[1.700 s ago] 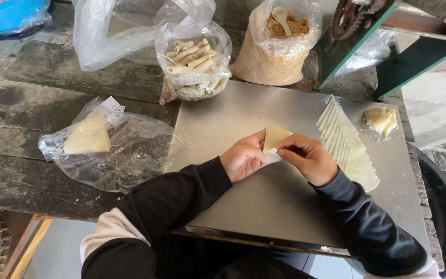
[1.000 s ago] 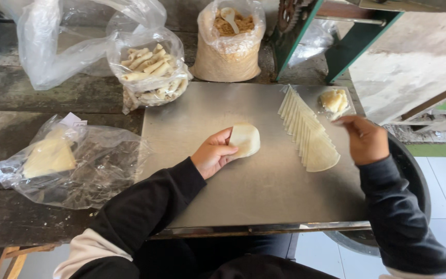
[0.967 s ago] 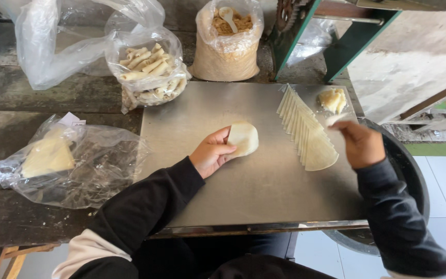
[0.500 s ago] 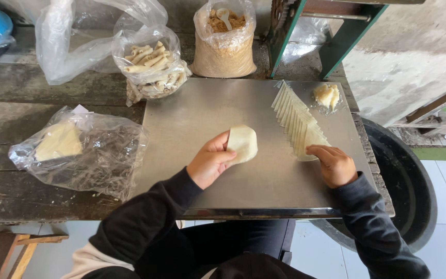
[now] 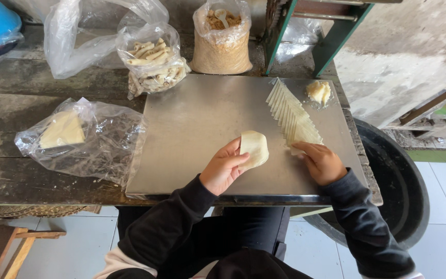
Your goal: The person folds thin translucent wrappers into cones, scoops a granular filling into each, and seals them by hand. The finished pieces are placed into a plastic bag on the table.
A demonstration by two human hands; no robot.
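Note:
My left hand [image 5: 224,168] holds a folded pale dough wrapper [image 5: 254,148] against the steel sheet [image 5: 197,129]. My right hand [image 5: 321,162] rests at the near end of a fanned row of triangular wrappers [image 5: 292,113], with its fingertips on the nearest one. Both arms are in black sleeves. A small lump of yellowish filling [image 5: 318,92] lies on plastic at the far right corner of the sheet.
A clear bag holding a stack of wrappers [image 5: 78,139] lies left of the sheet. Behind stand a bag of rolled pastries [image 5: 153,62] and a bag of crumbs with a spoon [image 5: 221,41]. A black tub [image 5: 398,196] sits right of the table, a green frame [image 5: 331,36] behind.
My right hand has come back from the filling at the far right corner to the near end of the wrapper row. My left hand has stayed on the folded wrapper.

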